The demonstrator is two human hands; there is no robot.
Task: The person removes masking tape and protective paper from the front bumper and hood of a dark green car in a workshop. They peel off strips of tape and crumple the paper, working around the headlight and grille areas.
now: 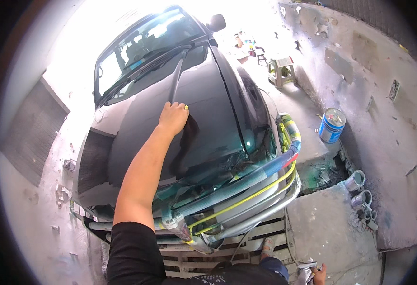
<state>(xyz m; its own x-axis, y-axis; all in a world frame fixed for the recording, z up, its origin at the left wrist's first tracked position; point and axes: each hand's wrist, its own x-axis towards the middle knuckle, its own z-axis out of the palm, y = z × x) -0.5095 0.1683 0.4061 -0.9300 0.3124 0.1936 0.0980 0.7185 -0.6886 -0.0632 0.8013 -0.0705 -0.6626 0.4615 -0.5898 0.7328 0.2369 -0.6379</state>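
My left hand [173,118] reaches far out over the glossy dark hood [142,128] of a car. Its fingers are closed at the near end of a long, narrow dark grey strip [177,76]. That strip runs from the hand up toward the base of the windshield. Something small and yellow shows at the fingers. Low at the right edge of my body, my right hand [319,274] is closed beside a crumpled whitish-grey object [306,273], partly cut off by the frame; its kind is unclear.
A bull bar [246,178], wrapped in paper and tape, curves round the car's front. Slatted grating [260,235] lies below it. Along the right wall stand a blue drum [332,126], open paint cans [355,180] and a plastic stool [281,71]. A pit [329,171] opens beside the cans.
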